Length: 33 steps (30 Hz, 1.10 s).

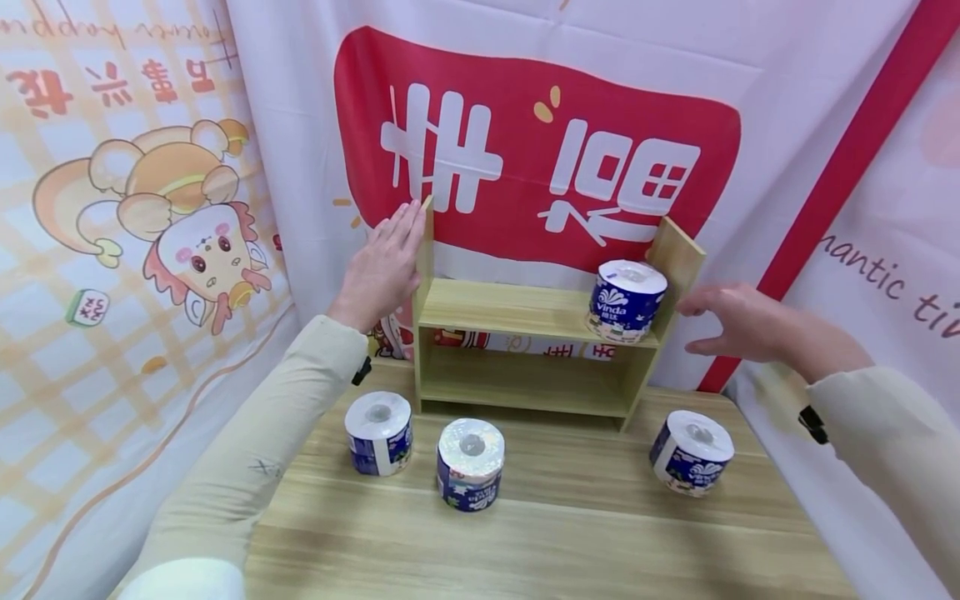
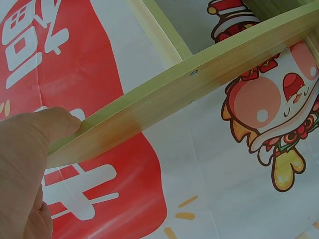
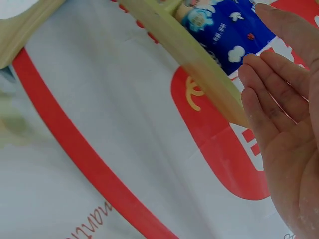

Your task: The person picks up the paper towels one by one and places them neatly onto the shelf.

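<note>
A small two-tier wooden shelf (image 1: pixel 510 304) stands at the back of the table. My left hand (image 1: pixel 386 267) rests against its left side panel (image 2: pixel 164 92), fingers straight near the top and thumb at the edge. To the right of the shelf, my right hand (image 1: pixel 738 321) is held apart from the right side panel (image 1: pixel 678 250), holding nothing, with fingers loosely bent. One blue-and-white wrapped toilet roll (image 1: pixel 626 304) sits upright at the right end of the upper board. In the right wrist view, that roll (image 3: pixel 229 37) shows beyond the panel.
On the wooden table (image 1: pixel 555 542), two more toilet rolls stand in front left of the shelf, one further left (image 1: pixel 380 437) and one nearer the middle (image 1: pixel 471 475). Another roll (image 1: pixel 690 458) stands at the right. Printed cloth (image 1: pixel 292 50) hangs behind and at both sides.
</note>
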Available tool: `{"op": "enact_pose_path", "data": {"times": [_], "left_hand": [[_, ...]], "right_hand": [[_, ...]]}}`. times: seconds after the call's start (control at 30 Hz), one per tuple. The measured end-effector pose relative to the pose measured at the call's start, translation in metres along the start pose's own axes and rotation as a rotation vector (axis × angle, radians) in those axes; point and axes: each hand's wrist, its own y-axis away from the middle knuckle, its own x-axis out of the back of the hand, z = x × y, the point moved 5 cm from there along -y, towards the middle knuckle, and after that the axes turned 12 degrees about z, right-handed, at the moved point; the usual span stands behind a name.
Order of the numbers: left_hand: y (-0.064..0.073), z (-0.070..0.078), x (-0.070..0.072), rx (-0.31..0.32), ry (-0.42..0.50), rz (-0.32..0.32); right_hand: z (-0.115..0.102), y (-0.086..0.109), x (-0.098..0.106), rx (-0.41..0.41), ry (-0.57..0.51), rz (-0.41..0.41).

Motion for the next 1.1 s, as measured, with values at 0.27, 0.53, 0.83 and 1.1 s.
{"op": "enact_pose_path", "data": {"times": [0.27, 0.53, 0.83, 1.1], "left_hand": [[-0.001, 0.001, 0.0, 0.004, 0.001, -0.019], [-0.001, 0.001, 0.0, 0.006, 0.001, -0.019], [-0.001, 0.001, -0.001, 0.011, 0.003, -0.019], [-0.001, 0.0, -0.002, 0.012, 0.003, -0.024]], "right_hand": [[0.011, 0.018, -0.016, -0.001, -0.031, -0.023], [0.022, 0.032, -0.035, -0.006, -0.04, -0.043], [0.031, 0.043, -0.053, 0.018, -0.039, -0.07], [0.038, 0.055, -0.073, 0.003, -0.064, -0.112]]}}
